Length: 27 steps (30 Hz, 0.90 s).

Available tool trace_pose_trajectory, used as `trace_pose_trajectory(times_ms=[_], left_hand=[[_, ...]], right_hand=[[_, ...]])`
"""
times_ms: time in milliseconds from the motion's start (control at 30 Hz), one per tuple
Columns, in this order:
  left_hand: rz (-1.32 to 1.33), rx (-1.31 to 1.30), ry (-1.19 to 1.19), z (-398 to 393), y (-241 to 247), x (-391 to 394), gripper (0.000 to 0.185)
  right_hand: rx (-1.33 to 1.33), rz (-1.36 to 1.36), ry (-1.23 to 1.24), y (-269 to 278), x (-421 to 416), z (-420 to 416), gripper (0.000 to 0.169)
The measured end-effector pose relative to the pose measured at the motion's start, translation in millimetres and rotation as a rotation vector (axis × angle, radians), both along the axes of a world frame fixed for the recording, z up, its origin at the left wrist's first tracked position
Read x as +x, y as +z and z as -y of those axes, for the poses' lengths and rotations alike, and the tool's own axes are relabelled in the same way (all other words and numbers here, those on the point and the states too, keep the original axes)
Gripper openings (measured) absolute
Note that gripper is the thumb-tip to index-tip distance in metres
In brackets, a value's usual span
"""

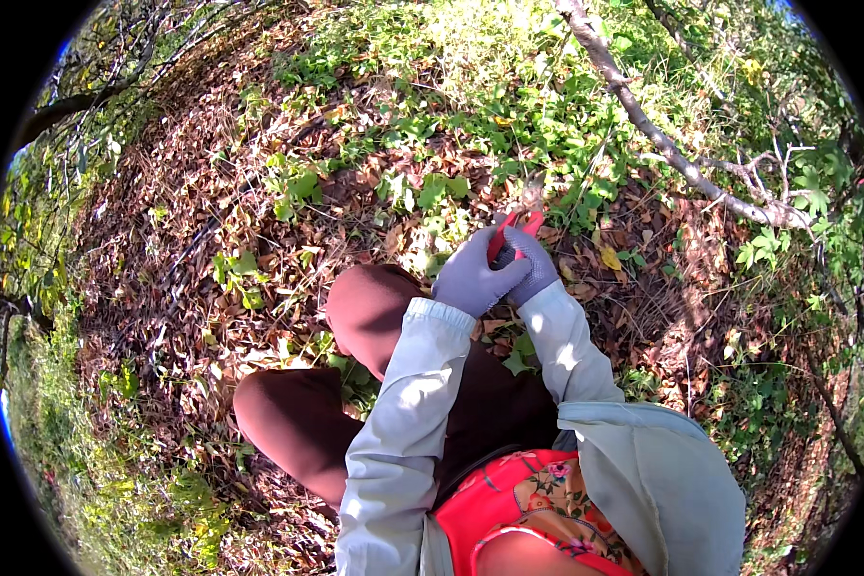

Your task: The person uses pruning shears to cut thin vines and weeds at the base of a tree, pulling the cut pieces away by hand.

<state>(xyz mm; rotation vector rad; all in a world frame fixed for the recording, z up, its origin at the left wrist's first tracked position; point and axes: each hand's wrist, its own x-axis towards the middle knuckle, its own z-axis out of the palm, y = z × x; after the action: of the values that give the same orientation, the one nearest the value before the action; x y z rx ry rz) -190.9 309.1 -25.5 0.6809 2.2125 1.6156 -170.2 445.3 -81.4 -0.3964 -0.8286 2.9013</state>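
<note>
Both my hands wear grey-purple gloves and meet in front of my knees, low over the leafy ground. My left hand (479,275) is curled around the near part of a red-handled hand tool (502,236), its thumb lying across towards the other hand. Close against it on the right, my right hand (535,268) is also closed about the red tool (532,225), its fingers partly hidden. Two red parts stick out above the gloves, spread apart. The tool's far end is blurred against the leaves, so its exact kind cannot be told.
Dry brown leaves (209,216) and low green plants (439,189) cover the ground. A bare grey branch (666,147) slants across the upper right, with twigs at its lower end. A dark branch (68,108) reaches in from the upper left. My bent knees (367,302) are left of my hands.
</note>
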Motion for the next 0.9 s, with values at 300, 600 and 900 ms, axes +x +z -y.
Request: trace_pose_trajectory(times_ms=[300, 600, 900], left_hand=[[0.012, 0.636, 0.27, 36, 52, -7, 0.02], [0.226, 0.573, 0.708, 186, 40, -85, 0.026], [0.447, 0.686, 0.647, 177, 21, -107, 0.033]], right_hand=[[1.024, 0.146, -0.11, -67, 36, -67, 0.06], [1.714, 0.45, 0.276, -79, 22, -43, 0.076], [1.966, 0.664, 0.516, -63, -9, -33, 0.086]])
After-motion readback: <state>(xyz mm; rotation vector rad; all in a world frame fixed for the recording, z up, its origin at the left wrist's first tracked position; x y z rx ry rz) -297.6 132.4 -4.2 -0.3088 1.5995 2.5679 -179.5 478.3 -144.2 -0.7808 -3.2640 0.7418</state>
